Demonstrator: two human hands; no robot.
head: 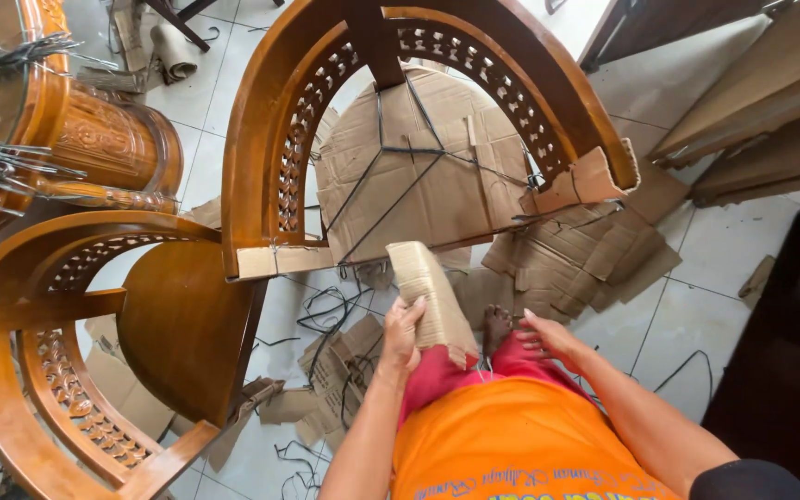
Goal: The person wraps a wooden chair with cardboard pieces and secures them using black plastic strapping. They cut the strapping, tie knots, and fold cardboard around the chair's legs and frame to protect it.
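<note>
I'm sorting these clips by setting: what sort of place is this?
Probably a furniture workshop or packing area: carved wooden chairs, cardboard scraps and black cord on the tiled floor.

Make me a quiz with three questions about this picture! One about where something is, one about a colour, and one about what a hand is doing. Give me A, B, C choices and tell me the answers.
1. Where is the big sheet of cardboard tied with dark string?
A. On the seat of the chair in front
B. On top of the round carved table
C. Hanging on the wall

2. What colour is the person's shirt?
A. Green
B. Orange
C. White

3. What is the left hand doing?
A. Resting flat on the floor
B. Holding a folded cardboard strip
C. Gripping the chair arm

Answers:
1. A, the cardboard sheet fills the seat of the front chair, crossed by string.
2. B, the shirt is bright orange.
3. B, the left hand has its fingers around the cardboard strip; the right hand is open beside it.
</note>
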